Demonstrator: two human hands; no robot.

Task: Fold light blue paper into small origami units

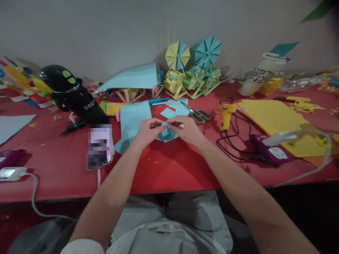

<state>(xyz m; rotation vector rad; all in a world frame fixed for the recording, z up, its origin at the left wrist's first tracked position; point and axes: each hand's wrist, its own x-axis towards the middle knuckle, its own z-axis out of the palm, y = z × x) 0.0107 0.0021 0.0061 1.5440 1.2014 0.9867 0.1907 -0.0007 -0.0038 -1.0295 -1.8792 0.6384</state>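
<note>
The left hand [148, 131] and right hand [187, 128], fingers curled nearly closed, pinch a small blue paper [169, 134] between them, apparently to steady it, with scissors [195, 113] at two o'clock, probably for easy reach.

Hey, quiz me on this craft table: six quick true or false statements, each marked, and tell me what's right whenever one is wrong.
1. The left hand and right hand both hold light-blue paper. True.
2. The yellow glue gun is to the right of the scissors. True.
3. The right hand grips the scissors. False: they lie beyond the hands, unheld.
4. The black bottle is on the red table, left of both hands. True.
5. The left hand rests on the black bottle. False: it is at the light-blue paper.
6. The yellow glue gun is left of the black bottle. False: it is to the right.
</note>
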